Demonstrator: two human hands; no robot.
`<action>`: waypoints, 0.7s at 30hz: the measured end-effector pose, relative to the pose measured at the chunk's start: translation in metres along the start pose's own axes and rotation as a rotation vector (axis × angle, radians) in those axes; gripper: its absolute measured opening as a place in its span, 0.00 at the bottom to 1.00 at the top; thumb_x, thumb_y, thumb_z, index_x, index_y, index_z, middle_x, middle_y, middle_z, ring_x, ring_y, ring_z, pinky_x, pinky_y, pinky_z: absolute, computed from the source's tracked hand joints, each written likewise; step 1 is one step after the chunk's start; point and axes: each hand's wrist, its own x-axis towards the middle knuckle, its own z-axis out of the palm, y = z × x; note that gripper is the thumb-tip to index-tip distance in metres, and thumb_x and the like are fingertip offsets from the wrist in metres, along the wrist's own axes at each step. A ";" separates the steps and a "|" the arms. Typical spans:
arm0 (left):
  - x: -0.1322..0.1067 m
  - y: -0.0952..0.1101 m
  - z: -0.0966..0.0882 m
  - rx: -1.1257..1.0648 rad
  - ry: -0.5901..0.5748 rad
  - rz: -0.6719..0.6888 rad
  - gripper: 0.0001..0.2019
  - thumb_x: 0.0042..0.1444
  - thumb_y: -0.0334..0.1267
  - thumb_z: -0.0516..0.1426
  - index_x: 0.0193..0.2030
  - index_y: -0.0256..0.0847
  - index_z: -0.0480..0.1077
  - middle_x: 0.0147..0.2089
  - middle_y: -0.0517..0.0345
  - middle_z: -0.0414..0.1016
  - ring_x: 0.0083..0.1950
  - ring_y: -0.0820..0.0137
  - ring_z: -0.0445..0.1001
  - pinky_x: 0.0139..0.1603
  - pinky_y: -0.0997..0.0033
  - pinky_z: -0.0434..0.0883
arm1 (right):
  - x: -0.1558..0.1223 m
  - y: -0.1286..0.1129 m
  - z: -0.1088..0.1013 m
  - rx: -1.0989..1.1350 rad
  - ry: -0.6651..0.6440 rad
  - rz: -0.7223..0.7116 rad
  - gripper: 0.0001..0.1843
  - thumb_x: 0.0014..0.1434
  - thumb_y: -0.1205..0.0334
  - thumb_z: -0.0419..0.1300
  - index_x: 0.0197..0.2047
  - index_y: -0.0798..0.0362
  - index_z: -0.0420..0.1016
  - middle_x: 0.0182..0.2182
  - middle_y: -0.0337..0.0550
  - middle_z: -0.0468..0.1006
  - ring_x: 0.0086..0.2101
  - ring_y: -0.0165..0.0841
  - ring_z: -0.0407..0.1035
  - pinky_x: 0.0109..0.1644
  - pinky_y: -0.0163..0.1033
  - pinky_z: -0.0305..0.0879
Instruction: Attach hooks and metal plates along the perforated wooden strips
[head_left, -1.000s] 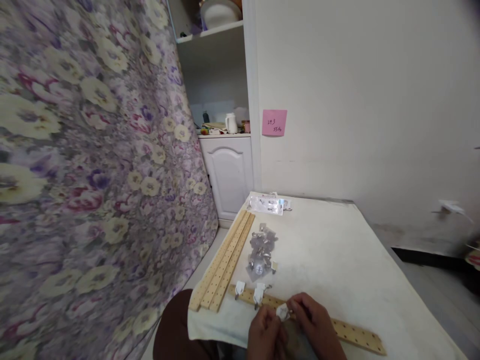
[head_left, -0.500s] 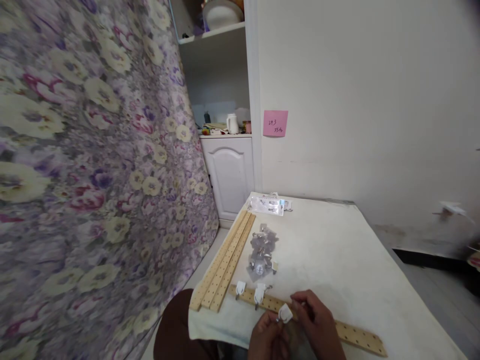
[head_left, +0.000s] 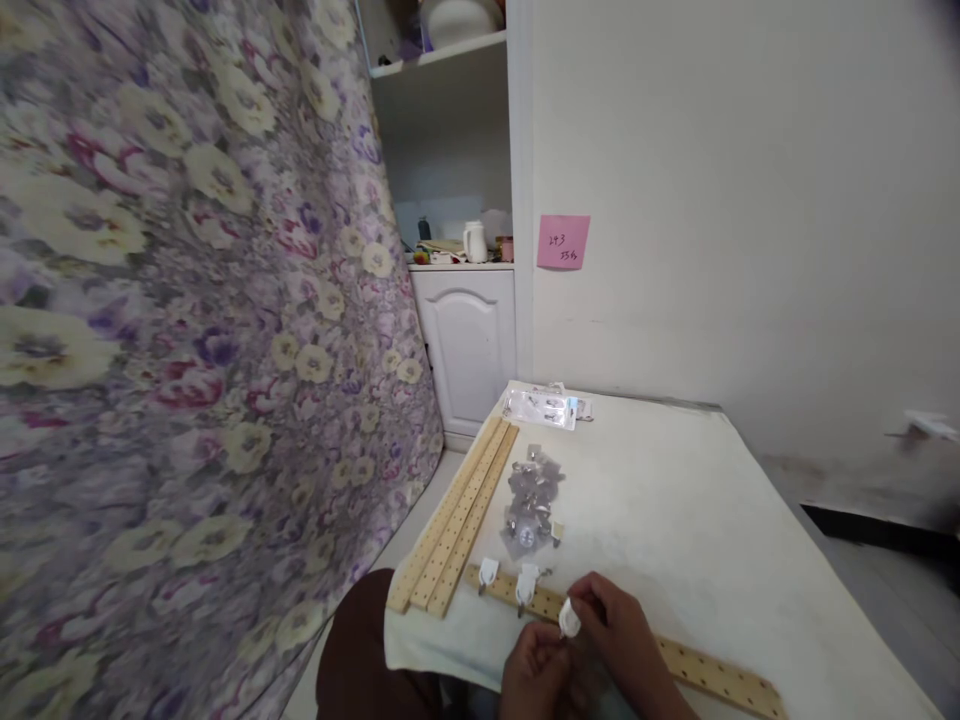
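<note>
A perforated wooden strip [head_left: 697, 668] lies across the near edge of the white table [head_left: 675, 510], with two white hooks [head_left: 508, 577] fixed on its left end. My right hand [head_left: 626, 640] pinches a third small white hook [head_left: 569, 620] just above the strip. My left hand [head_left: 536, 675] is curled close under it, fingers closed near the hook; whether it grips anything is hidden. A pile of clear hooks [head_left: 531, 497] lies beyond the strip.
Three more perforated wooden strips [head_left: 457, 520] lie side by side along the table's left edge. A clear packet [head_left: 546, 407] sits at the far corner. A floral curtain [head_left: 187, 330] hangs at left, a white cupboard [head_left: 469, 335] and a pink note [head_left: 562, 242] behind.
The white hook has shifted slightly right and down toward the strip between my fingers. The camera has panned a little left, so everything sits further right.
</note>
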 end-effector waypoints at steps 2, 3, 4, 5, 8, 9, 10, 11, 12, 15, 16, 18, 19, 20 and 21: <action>0.001 0.002 0.000 0.001 0.033 0.000 0.20 0.39 0.49 0.63 0.32 0.41 0.60 0.24 0.64 0.74 0.15 0.77 0.67 0.14 0.78 0.57 | 0.007 0.003 0.004 -0.069 0.000 -0.011 0.08 0.54 0.63 0.51 0.31 0.51 0.71 0.26 0.37 0.75 0.29 0.31 0.68 0.34 0.33 0.60; 0.001 0.003 0.000 0.000 0.049 -0.002 0.20 0.39 0.49 0.63 0.32 0.41 0.60 0.25 0.64 0.75 0.16 0.77 0.68 0.15 0.78 0.58 | 0.009 0.004 0.006 -0.095 0.001 -0.017 0.08 0.54 0.63 0.51 0.31 0.51 0.71 0.26 0.37 0.75 0.29 0.31 0.68 0.34 0.33 0.59; 0.002 0.004 0.000 -0.003 0.066 -0.007 0.20 0.39 0.50 0.62 0.32 0.41 0.60 0.25 0.63 0.75 0.17 0.76 0.69 0.15 0.78 0.58 | 0.011 0.006 0.008 -0.114 0.001 -0.024 0.08 0.54 0.64 0.51 0.31 0.51 0.71 0.26 0.37 0.75 0.29 0.31 0.68 0.34 0.33 0.59; 0.003 0.004 0.001 -0.005 0.082 -0.011 0.20 0.39 0.50 0.62 0.32 0.41 0.60 0.26 0.63 0.75 0.17 0.75 0.70 0.16 0.77 0.59 | 0.013 0.007 0.010 -0.128 0.002 -0.034 0.08 0.53 0.64 0.51 0.30 0.51 0.71 0.26 0.37 0.75 0.29 0.31 0.68 0.35 0.33 0.59; 0.003 0.006 0.001 -0.014 0.120 -0.025 0.19 0.40 0.50 0.61 0.32 0.41 0.60 0.26 0.62 0.75 0.19 0.73 0.72 0.17 0.77 0.60 | 0.017 0.011 0.015 -0.146 0.010 -0.063 0.08 0.54 0.64 0.50 0.30 0.51 0.70 0.26 0.38 0.75 0.29 0.32 0.68 0.35 0.34 0.59; 0.003 0.006 0.001 -0.018 0.129 -0.028 0.19 0.40 0.50 0.61 0.32 0.41 0.60 0.26 0.62 0.75 0.19 0.73 0.72 0.17 0.77 0.60 | 0.017 0.012 0.015 -0.148 0.012 -0.070 0.08 0.54 0.64 0.50 0.30 0.50 0.70 0.26 0.38 0.75 0.29 0.32 0.68 0.35 0.34 0.60; 0.003 0.006 0.001 -0.021 0.135 -0.028 0.19 0.40 0.49 0.61 0.33 0.42 0.60 0.27 0.61 0.75 0.19 0.73 0.72 0.17 0.77 0.61 | 0.018 0.013 0.016 -0.151 0.017 -0.075 0.08 0.54 0.64 0.50 0.30 0.50 0.70 0.27 0.38 0.75 0.29 0.32 0.69 0.36 0.34 0.60; 0.003 0.005 0.000 -0.019 0.139 -0.024 0.19 0.40 0.49 0.61 0.33 0.42 0.59 0.27 0.61 0.76 0.19 0.74 0.71 0.17 0.76 0.61 | 0.018 0.014 0.017 -0.155 0.023 -0.077 0.08 0.55 0.64 0.50 0.30 0.50 0.70 0.27 0.38 0.75 0.30 0.32 0.69 0.36 0.34 0.60; 0.002 0.004 -0.001 -0.013 0.139 -0.017 0.19 0.41 0.50 0.61 0.33 0.42 0.59 0.28 0.61 0.76 0.19 0.74 0.71 0.17 0.76 0.61 | 0.018 0.014 0.017 -0.163 0.028 -0.079 0.08 0.55 0.64 0.50 0.30 0.50 0.70 0.27 0.38 0.75 0.30 0.32 0.69 0.36 0.34 0.60; 0.001 -0.002 -0.005 0.004 0.124 0.015 0.20 0.41 0.51 0.60 0.34 0.43 0.59 0.27 0.62 0.74 0.18 0.74 0.70 0.17 0.76 0.60 | 0.017 0.011 0.019 -0.200 0.037 -0.075 0.08 0.55 0.63 0.50 0.31 0.50 0.70 0.29 0.38 0.74 0.30 0.31 0.68 0.36 0.34 0.60; 0.000 -0.004 -0.006 0.007 0.119 0.028 0.20 0.41 0.51 0.61 0.34 0.43 0.59 0.26 0.63 0.74 0.18 0.74 0.69 0.17 0.76 0.60 | 0.016 0.009 0.019 -0.211 0.039 -0.073 0.08 0.55 0.63 0.50 0.31 0.50 0.69 0.29 0.38 0.74 0.30 0.31 0.68 0.36 0.34 0.60; 0.000 -0.008 -0.007 0.003 0.110 0.057 0.20 0.39 0.50 0.62 0.33 0.43 0.59 0.27 0.64 0.74 0.18 0.75 0.69 0.19 0.76 0.62 | 0.015 0.006 0.019 -0.215 0.049 -0.073 0.09 0.56 0.63 0.49 0.32 0.49 0.69 0.29 0.38 0.73 0.30 0.30 0.68 0.36 0.34 0.60; 0.000 -0.010 -0.008 0.002 0.106 0.072 0.20 0.39 0.50 0.63 0.33 0.43 0.60 0.29 0.63 0.74 0.19 0.75 0.70 0.20 0.76 0.62 | 0.014 0.004 0.019 -0.208 0.051 -0.074 0.09 0.57 0.63 0.48 0.32 0.49 0.69 0.29 0.38 0.73 0.30 0.30 0.68 0.36 0.35 0.60; 0.000 -0.011 -0.009 0.002 0.102 0.083 0.20 0.39 0.49 0.63 0.33 0.43 0.60 0.30 0.62 0.75 0.20 0.76 0.70 0.21 0.75 0.63 | 0.013 0.004 0.018 -0.196 0.050 -0.076 0.09 0.57 0.63 0.48 0.33 0.50 0.69 0.29 0.38 0.73 0.31 0.31 0.68 0.36 0.35 0.60; 0.000 -0.012 -0.009 0.000 0.099 0.088 0.19 0.39 0.48 0.63 0.32 0.43 0.60 0.32 0.61 0.75 0.20 0.76 0.70 0.22 0.75 0.64 | 0.013 0.004 0.017 -0.180 0.046 -0.080 0.10 0.57 0.62 0.48 0.33 0.50 0.70 0.30 0.38 0.73 0.31 0.31 0.68 0.37 0.35 0.60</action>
